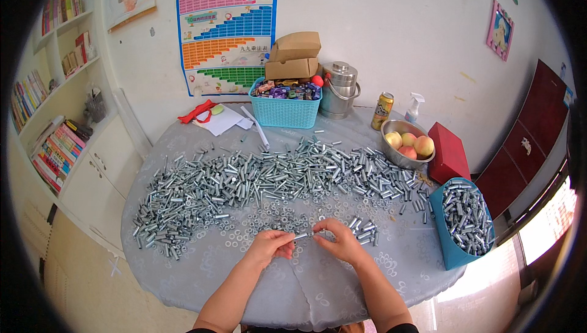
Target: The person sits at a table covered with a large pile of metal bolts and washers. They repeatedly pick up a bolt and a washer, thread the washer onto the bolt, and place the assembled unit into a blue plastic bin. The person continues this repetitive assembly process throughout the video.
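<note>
My left hand (270, 245) and my right hand (339, 241) meet at the near middle of the round table (202, 272). Between their fingertips they pinch one small silver metal sleeve (304, 235), held level just above the cloth. A wide heap of several silver sleeves and bolts (257, 177) spreads across the table beyond my hands. Loose flat washers (244, 235) lie scattered around my left hand. A smaller cluster of sleeves (364, 229) sits just past my right hand.
A teal box (455, 250) full of metal sleeves stands at the right edge. Behind the heap are a steel bowl of peaches (406, 146), a red box (449, 153), a drink can, a spray bottle, a teal basket (284, 110) and a steel pot (340, 91).
</note>
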The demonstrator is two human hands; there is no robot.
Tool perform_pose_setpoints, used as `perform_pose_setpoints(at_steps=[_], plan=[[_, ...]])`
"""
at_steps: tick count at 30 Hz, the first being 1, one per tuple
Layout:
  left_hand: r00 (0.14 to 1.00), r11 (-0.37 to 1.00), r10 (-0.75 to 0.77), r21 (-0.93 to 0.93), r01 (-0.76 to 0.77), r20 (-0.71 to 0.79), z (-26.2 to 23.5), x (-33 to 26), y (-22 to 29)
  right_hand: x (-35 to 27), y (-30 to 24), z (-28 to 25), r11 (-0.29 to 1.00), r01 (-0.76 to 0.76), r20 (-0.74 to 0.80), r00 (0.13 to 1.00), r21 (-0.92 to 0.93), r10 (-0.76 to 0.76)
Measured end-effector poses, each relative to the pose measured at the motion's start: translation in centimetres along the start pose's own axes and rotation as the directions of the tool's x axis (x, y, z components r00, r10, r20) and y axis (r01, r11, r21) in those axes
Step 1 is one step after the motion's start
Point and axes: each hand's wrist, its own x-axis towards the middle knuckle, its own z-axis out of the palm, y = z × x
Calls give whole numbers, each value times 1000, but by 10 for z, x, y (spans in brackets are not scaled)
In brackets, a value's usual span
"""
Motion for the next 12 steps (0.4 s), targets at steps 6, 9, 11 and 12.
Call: perform_pose_setpoints(at_steps=[6, 9, 11, 12], plan=[[997, 995, 80, 56, -81, 18, 10, -6, 5, -3, -11, -3, 986, -165, 70, 984, 15, 163], [990, 986, 140, 92, -140, 9, 16, -8, 6, -4, -11, -1, 979, -201, 77, 976, -31, 203], [986, 982, 166, 95, -164, -6, 14, -6, 2, -4, -4, 2, 984, -40, 62, 997, -175, 51], [987, 985, 160, 65, -158, -21, 14, -6, 2, -4, 6, 4, 954, 105, 60, 994, -282, -92]])
